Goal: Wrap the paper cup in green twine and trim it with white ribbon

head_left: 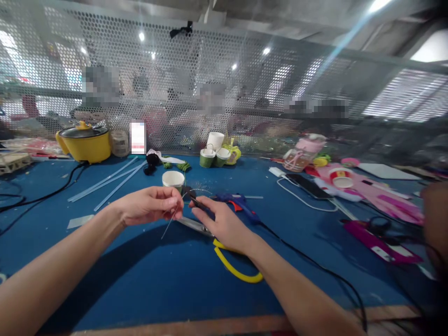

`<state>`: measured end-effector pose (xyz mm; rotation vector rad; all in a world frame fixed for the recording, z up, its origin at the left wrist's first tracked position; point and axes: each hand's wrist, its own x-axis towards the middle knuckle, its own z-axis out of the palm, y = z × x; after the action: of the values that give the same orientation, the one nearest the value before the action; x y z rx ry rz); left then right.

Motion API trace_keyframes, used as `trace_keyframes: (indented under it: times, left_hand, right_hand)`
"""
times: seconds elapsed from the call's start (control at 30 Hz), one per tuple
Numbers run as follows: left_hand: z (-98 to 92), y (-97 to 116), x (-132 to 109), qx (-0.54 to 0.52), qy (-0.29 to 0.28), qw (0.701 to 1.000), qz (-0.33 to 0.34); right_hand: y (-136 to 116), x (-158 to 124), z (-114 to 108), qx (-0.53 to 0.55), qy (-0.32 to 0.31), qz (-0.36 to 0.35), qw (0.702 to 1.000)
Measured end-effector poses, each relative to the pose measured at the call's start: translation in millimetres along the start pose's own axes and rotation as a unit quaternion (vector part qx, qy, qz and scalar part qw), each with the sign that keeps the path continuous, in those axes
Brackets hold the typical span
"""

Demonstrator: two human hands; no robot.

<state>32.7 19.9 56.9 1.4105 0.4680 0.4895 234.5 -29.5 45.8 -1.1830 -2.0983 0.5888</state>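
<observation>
Near the middle of the blue table, my left hand (152,205) pinches a thin clear strand (168,224) that hangs below its fingertips. Close to its right, my right hand (224,221) has its fingers closed on a small dark tool (201,206), whose tip points at the left hand. The two hands do not touch. A white and green paper cup (173,179) stands just beyond the left fingertips. Scissors with yellow handles (238,274) lie partly under the right hand. A blue glue gun (245,208) lies behind the right hand.
A yellow pot (86,143) stands at the back left, near pale glue sticks (105,184). Small green cups (207,158) are at the back middle. On the right lie a phone (310,185), a purple pouch (381,245) and cables. A perforated metal screen (238,93) closes the back.
</observation>
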Motion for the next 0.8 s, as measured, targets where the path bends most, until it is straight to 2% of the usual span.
trace_keyframes:
  times: [0.07, 0.13, 0.17, 0.2, 0.23, 0.27, 0.3, 0.33, 0.37, 0.4, 0.47, 0.5, 0.53, 0.6, 0.67, 0.73, 0.77, 0.8]
  left_hand:
    - [0.4, -2.8, 1.9, 0.003, 0.014, 1.0, -0.003]
    - [5.5, -2.6, 3.4, 0.119, 0.065, 0.991, -0.003]
    - [9.1, -1.7, 3.9, 0.214, 0.107, 0.971, -0.002]
    - [13.0, -0.6, 4.3, 0.32, 0.156, 0.934, 0.0]
    - [16.7, 0.7, 4.6, 0.423, 0.205, 0.883, 0.003]
    - [19.8, 1.8, 4.8, 0.502, 0.247, 0.829, 0.008]
    - [21.9, 2.9, 4.8, 0.549, 0.275, 0.789, 0.013]
    - [22.5, 3.9, 4.6, 0.561, 0.284, 0.777, 0.018]
    - [21.7, 4.7, 4.1, 0.534, 0.274, 0.8, 0.023]
    - [19.2, 5.1, 3.5, 0.475, 0.246, 0.844, 0.028]
    - [11.0, 4.5, 2.3, 0.29, 0.157, 0.943, 0.036]
    - [6.3, 3.3, 1.8, 0.194, 0.108, 0.975, 0.03]
    - [1.8, 1.6, 1.5, 0.109, 0.064, 0.992, 0.023]
    - [-4.4, -2.1, 1.6, 0.007, 0.013, 1.0, 0.01]
    - [-5.1, -4.2, 2.2, -0.009, 0.004, 1.0, 0.002]
    - [-0.8, -3.4, 2.8, 0.064, 0.03, 0.997, -0.006]
    - [2.8, -2.1, 3.1, 0.138, 0.057, 0.989, -0.008]
    - [6.8, -0.6, 3.3, 0.232, 0.098, 0.968, -0.006]
  right_hand:
    - [0.5, 0.2, 0.7, -0.006, -0.005, -0.001, 1.0]
    - [5.0, 1.0, 3.2, -0.04, 0.0, 0.001, 0.999]
    - [8.2, 1.6, 4.9, -0.068, 0.008, 0.005, 0.998]
    - [11.7, 2.3, 6.7, -0.1, 0.015, 0.009, 0.995]
    - [15.0, 2.8, 8.3, -0.132, 0.02, 0.015, 0.991]
    - [17.6, 3.3, 9.5, -0.157, 0.023, 0.022, 0.987]
    - [19.2, 3.5, 10.1, -0.171, 0.025, 0.026, 0.985]
    - [19.5, 3.6, 10.0, -0.171, 0.026, 0.029, 0.985]
    - [18.6, 3.4, 9.2, -0.157, 0.027, 0.028, 0.987]
    - [16.4, 3.1, 7.8, -0.134, 0.029, 0.023, 0.99]
    - [10.1, 2.0, 4.2, -0.079, 0.027, 0.016, 0.996]
    - [6.8, 1.5, 2.5, -0.055, 0.021, 0.013, 0.998]
    - [3.9, 0.9, 1.1, -0.039, 0.017, 0.009, 0.999]
    - [0.7, 0.3, -0.3, -0.023, 0.014, -0.001, 1.0]
    - [1.7, 0.3, 0.2, -0.025, 0.014, -0.015, 0.999]
    - [6.6, 0.8, 2.2, -0.05, 0.017, -0.021, 0.998]
    - [9.9, 1.1, 3.6, -0.075, 0.021, -0.019, 0.997]
    - [13.3, 1.5, 5.1, -0.106, 0.024, -0.013, 0.994]
